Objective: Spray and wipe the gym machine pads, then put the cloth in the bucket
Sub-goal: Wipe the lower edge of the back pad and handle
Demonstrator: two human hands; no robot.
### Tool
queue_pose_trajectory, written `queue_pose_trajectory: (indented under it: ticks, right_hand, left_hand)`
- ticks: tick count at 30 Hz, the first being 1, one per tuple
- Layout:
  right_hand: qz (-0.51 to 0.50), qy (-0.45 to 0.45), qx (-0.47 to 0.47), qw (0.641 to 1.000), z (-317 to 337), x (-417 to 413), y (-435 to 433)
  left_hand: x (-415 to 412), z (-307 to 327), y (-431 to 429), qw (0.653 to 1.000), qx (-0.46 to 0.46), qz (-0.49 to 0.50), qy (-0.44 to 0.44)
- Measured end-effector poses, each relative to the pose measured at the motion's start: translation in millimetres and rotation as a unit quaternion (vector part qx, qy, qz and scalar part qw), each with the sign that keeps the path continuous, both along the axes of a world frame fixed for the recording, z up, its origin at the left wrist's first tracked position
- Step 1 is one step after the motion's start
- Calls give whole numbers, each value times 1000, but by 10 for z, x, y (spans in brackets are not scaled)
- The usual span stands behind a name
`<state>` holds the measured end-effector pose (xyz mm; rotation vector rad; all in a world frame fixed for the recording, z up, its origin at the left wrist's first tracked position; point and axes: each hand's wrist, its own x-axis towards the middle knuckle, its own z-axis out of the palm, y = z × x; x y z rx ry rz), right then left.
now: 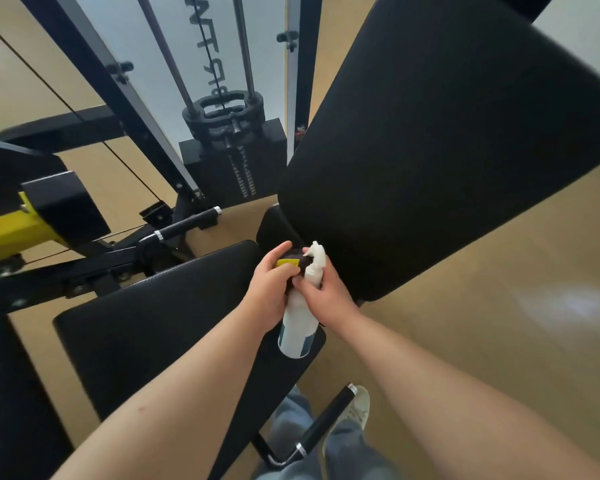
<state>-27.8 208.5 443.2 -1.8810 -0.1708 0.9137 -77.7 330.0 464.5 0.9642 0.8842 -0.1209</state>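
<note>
Bottle [297, 329] and cloth [287, 263] meet over the pad [153, 323].
Right hand [326, 294] grips the bottle; left hand [269, 289], just beside it, holds the cloth.

One view only, worn on the person's head, looking forward and steeply down through a wide lens that bends the edges. It sits close in: the forearms run in from 7 and 5 o'clock, and the left hand [272, 285] with the cloth [286, 262] meets the right hand [328, 294] on the spray bottle [297, 327] just below centre. The seat pad [153, 323] fills 8 o'clock, the back pad [447, 150] 1 to 3, and the weight stack [232, 161] lies farther off at 11.
</note>
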Motion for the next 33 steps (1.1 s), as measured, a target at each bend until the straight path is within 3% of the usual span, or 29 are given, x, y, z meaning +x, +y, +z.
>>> queue_pose_trajectory:
  ticks: [4, 9, 12, 17, 22, 27, 33]
  right_hand:
    - [-18, 36, 3, 999, 44, 85, -26]
    - [34, -5, -77, 996, -19, 174, -12]
    - [32, 21, -86, 996, -86, 237, 18]
    - [60, 65, -89, 992, -179, 258, 180]
    - [50, 23, -123, 991, -184, 202, 274]
    - [84, 33, -145, 985, -190, 170, 214]
    - [52, 2, -176, 983, -238, 24, -105]
  left_hand:
    - [-25, -276, 192, 991, 9, 99, 90]
    - [95, -467, 448, 965, 39, 154, 210]
    - [236, -510, 577, 952, 72, 170, 244]
    - [323, -713, 702, 959, 62, 169, 219]
    - [265, -888, 696, 964, -10, 193, 184]
    - [264, -786, 577, 958, 38, 238, 153]
    - [199, -732, 415, 968, 117, 154, 159]
